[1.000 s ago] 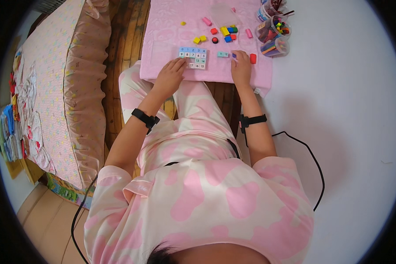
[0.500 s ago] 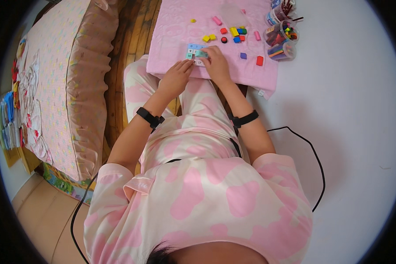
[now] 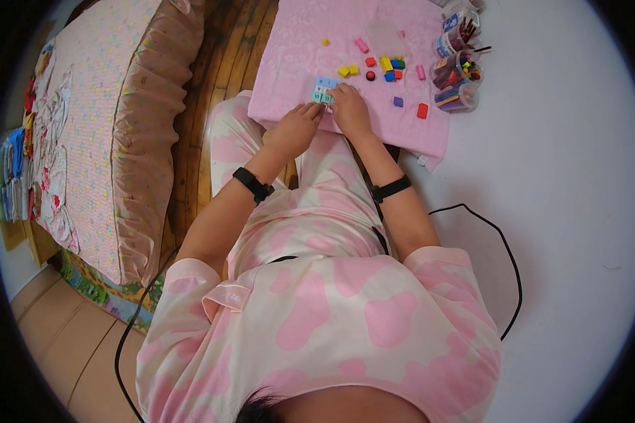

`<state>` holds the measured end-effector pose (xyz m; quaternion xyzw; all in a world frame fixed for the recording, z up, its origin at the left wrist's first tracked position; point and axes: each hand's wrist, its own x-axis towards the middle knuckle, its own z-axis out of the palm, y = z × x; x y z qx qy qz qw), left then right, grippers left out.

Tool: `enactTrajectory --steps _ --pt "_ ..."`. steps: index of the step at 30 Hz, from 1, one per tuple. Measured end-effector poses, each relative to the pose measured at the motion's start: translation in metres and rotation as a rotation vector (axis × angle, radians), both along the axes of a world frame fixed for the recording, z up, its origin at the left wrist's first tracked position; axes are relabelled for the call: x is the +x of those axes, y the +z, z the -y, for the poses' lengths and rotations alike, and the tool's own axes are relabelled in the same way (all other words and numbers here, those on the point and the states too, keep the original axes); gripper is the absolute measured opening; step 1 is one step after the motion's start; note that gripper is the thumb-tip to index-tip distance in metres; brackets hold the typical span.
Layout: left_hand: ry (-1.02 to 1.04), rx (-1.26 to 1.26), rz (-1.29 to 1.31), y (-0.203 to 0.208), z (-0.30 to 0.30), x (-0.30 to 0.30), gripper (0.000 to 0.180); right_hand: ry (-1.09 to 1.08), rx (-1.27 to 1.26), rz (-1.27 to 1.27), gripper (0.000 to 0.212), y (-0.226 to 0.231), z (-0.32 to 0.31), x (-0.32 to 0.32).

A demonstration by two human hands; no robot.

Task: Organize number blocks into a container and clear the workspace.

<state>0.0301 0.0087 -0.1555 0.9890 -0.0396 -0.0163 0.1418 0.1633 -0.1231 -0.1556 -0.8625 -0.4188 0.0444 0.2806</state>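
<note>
A small board of numbered tiles [image 3: 319, 89], blue, white and green, lies near the front edge of the pink-covered table. My left hand [image 3: 298, 128] is at its near left corner, fingers together and their tips on the board. My right hand [image 3: 351, 113] reaches over the board's right part with bent fingers, pressing on the green tiles, and hides much of that side. Both thumbs are mostly out of sight. Black bands circle both wrists.
Beyond the board lie several coloured clay blocks [image 3: 386, 65], a purple block [image 3: 398, 102] and a red block [image 3: 422, 111]. Clear tubs of pens [image 3: 456, 97] stand along the table's right edge, beside a white wall [image 3: 557, 141]. A bed [image 3: 130, 141] is at left.
The green tile my right fingers pinched above the board is now down among the other tiles. Both hands stay at the board. The view has shifted slightly, moving the table rightward in the picture.
</note>
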Motion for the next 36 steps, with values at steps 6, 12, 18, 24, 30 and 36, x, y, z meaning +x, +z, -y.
enactTrajectory --steps 6,12,18,24,30,36 --pt "-0.001 -0.025 0.0 0.003 0.003 0.0 0.064 0.061 -0.008 0.057 0.031 -0.002 0.003 0.001" --pt "0.121 -0.24 0.224 0.033 -0.002 -0.012 0.059 -0.109 0.149 0.098 0.035 0.0 0.028 0.003" --pt "0.597 -0.499 0.488 0.056 -0.016 -0.018 0.064 -0.27 0.233 -0.157 0.032 -0.016 0.078 0.012" --pt "0.056 -0.166 0.153 0.018 0.003 0.012 0.061 -0.379 0.322 -0.394 0.029 -0.044 0.089 0.014" --pt "0.011 -0.078 0.022 -0.005 -0.014 0.036 0.054 -0.294 0.245 -0.445 0.037 -0.038 0.071 0.004" --pt "0.402 -0.521 -0.081 -0.004 -0.017 0.066 0.074 -0.265 0.214 -0.522 0.038 -0.05 0.058 0.006"
